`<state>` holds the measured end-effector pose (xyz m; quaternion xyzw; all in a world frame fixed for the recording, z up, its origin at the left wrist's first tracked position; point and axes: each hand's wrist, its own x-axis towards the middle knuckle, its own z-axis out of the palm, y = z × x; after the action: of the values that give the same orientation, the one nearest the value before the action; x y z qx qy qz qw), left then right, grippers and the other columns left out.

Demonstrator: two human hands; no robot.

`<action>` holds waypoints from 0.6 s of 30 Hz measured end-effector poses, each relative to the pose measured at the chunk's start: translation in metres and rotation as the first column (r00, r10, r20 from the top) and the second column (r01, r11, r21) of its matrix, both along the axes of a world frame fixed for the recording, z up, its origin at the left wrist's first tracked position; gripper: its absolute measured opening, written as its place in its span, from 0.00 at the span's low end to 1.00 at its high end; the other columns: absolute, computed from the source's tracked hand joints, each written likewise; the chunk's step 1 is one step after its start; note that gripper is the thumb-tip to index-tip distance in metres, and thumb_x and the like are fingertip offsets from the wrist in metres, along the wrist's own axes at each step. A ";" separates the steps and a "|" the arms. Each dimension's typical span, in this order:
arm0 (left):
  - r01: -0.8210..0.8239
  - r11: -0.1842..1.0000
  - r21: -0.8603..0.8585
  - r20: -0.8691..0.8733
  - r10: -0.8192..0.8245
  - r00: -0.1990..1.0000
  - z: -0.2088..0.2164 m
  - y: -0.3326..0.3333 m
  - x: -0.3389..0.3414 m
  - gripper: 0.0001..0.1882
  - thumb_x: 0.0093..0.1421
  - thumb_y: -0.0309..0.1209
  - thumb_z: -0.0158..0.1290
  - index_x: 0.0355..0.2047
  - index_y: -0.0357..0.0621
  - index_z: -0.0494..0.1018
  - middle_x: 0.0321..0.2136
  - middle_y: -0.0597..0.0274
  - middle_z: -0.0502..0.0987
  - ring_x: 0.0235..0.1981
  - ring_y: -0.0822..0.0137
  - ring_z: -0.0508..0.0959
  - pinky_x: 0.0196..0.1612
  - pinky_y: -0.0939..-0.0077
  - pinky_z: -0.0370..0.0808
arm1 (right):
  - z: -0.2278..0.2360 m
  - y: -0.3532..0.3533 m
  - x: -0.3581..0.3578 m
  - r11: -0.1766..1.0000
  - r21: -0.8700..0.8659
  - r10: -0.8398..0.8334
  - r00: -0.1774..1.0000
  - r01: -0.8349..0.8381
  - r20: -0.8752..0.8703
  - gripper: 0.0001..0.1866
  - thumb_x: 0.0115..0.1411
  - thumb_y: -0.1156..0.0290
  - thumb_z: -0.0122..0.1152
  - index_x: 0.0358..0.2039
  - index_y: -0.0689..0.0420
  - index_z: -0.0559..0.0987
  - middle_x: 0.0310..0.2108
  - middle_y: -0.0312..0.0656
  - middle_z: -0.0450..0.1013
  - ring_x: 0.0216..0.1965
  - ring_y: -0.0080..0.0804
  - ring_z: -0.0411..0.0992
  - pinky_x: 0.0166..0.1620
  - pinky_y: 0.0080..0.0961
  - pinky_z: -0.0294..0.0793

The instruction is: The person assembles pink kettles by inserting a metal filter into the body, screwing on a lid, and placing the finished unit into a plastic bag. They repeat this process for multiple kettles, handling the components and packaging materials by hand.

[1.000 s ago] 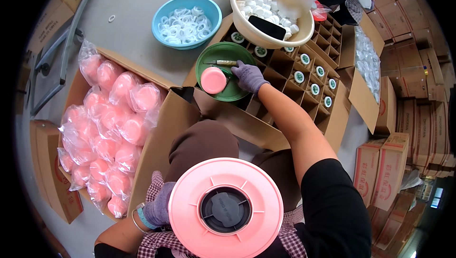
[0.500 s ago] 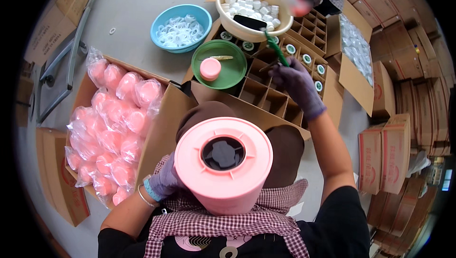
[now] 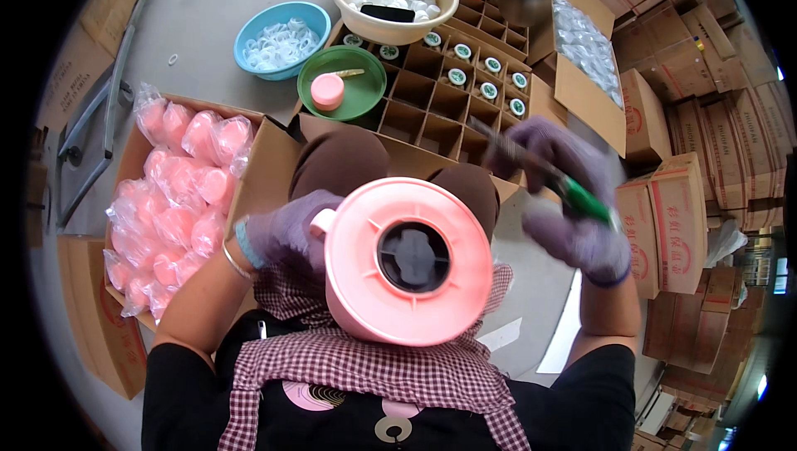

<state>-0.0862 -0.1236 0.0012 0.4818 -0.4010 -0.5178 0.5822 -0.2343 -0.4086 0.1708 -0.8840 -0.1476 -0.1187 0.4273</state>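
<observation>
In front of my body is a pink jug (image 3: 357, 301), its round ribbed face turned up and tilted, with a dark round piece (image 3: 414, 257) in the middle. A small handle juts from its left side. My left hand (image 3: 290, 231), in a purple glove, is closed on the jug at that handle; some fingers are hidden. To the right of the jug, my gloved right hand (image 3: 599, 175) is closed around a green-handled tool (image 3: 588, 199) with a slim dark shaft pointing up and left. Motion blurs it, so its exact kind cannot be told. It is apart from the jug.
Ahead stands a divided carton (image 3: 404, 119) with several white-and-green-topped items. A green bowl (image 3: 365, 85) holds a pink cap (image 3: 327, 91). Beyond are a blue basin (image 3: 249, 27) of clear rings and a cream basin (image 3: 344, 15) of white caps. Left is a carton (image 3: 261, 160) of bagged pink pieces.
My right hand has come back from above the divided carton toward my body with the green-handled tool. The jug has turned and tilted, so its handle now shows. The view has shifted.
</observation>
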 end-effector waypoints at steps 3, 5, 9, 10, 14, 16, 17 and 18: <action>0.303 0.953 0.027 0.039 -0.304 0.952 0.015 -0.036 0.007 0.43 0.41 0.43 0.77 0.55 0.35 0.76 0.47 0.60 0.83 0.46 0.74 0.80 0.51 0.71 0.77 | 0.048 0.015 -0.020 0.832 -0.522 0.257 0.964 -0.185 0.069 0.18 0.42 0.55 0.70 0.23 0.53 0.73 0.30 0.40 0.71 0.31 0.39 0.75 0.36 0.32 0.74; 0.419 0.908 -0.033 -0.025 -0.419 0.907 0.024 -0.057 -0.001 0.47 0.40 0.40 0.77 0.60 0.34 0.73 0.49 0.59 0.83 0.47 0.73 0.79 0.53 0.72 0.76 | 0.044 0.024 -0.029 0.718 -0.629 0.415 0.909 -0.298 0.043 0.14 0.41 0.57 0.67 0.22 0.51 0.74 0.27 0.36 0.68 0.30 0.36 0.73 0.36 0.32 0.73; 0.517 0.856 -0.023 -0.239 -0.507 0.828 0.022 -0.074 -0.015 0.53 0.34 0.44 0.80 0.60 0.36 0.73 0.49 0.59 0.82 0.47 0.73 0.79 0.52 0.72 0.77 | 0.041 0.031 -0.039 0.571 -0.665 0.555 0.823 -0.482 -0.119 0.12 0.47 0.57 0.66 0.23 0.50 0.75 0.29 0.34 0.69 0.36 0.33 0.72 0.41 0.31 0.74; 0.516 0.856 0.001 -0.125 -0.512 0.850 0.015 -0.076 -0.014 0.52 0.34 0.41 0.80 0.60 0.36 0.73 0.50 0.59 0.82 0.47 0.73 0.79 0.53 0.73 0.76 | 0.041 0.033 -0.039 0.546 -0.659 0.569 0.806 -0.517 -0.161 0.12 0.49 0.56 0.66 0.23 0.50 0.76 0.30 0.34 0.69 0.38 0.33 0.72 0.43 0.30 0.74; 0.538 0.841 -0.045 -0.144 -0.539 0.830 0.021 -0.073 -0.015 0.53 0.37 0.41 0.78 0.62 0.29 0.70 0.50 0.57 0.81 0.49 0.72 0.78 0.55 0.74 0.75 | 0.027 0.039 -0.037 0.617 -0.567 0.575 0.804 -0.547 -0.150 0.14 0.53 0.54 0.66 0.26 0.51 0.77 0.32 0.35 0.70 0.39 0.35 0.70 0.45 0.31 0.74; 0.506 0.861 -0.052 -0.182 -0.507 0.843 0.021 -0.067 -0.015 0.52 0.39 0.43 0.78 0.62 0.29 0.70 0.51 0.57 0.81 0.49 0.72 0.78 0.55 0.73 0.74 | 0.018 0.043 -0.030 0.567 -0.606 0.637 0.763 -0.558 -0.107 0.15 0.53 0.53 0.66 0.26 0.51 0.77 0.32 0.36 0.70 0.39 0.36 0.69 0.45 0.32 0.75; 0.492 0.869 -0.055 -0.200 -0.492 0.847 0.021 -0.064 -0.016 0.52 0.39 0.43 0.78 0.62 0.29 0.70 0.51 0.57 0.81 0.49 0.72 0.78 0.55 0.73 0.74 | 0.017 0.044 -0.028 0.564 -0.602 0.637 0.762 -0.566 -0.120 0.15 0.53 0.53 0.66 0.27 0.52 0.77 0.32 0.36 0.70 0.39 0.36 0.69 0.45 0.32 0.75; 0.455 0.889 -0.039 -0.173 -0.455 0.874 0.021 -0.060 -0.016 0.52 0.40 0.43 0.78 0.62 0.29 0.70 0.51 0.57 0.81 0.50 0.73 0.78 0.55 0.73 0.74 | 0.021 0.046 -0.026 0.604 -0.548 0.577 0.792 -0.579 -0.201 0.16 0.52 0.53 0.66 0.27 0.52 0.77 0.32 0.36 0.70 0.39 0.36 0.70 0.45 0.32 0.75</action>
<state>-0.1023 -0.1831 0.0222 0.3267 -0.4491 -0.6814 0.4768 -0.2607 -0.3628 0.1922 -0.8751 -0.4532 0.0784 0.1504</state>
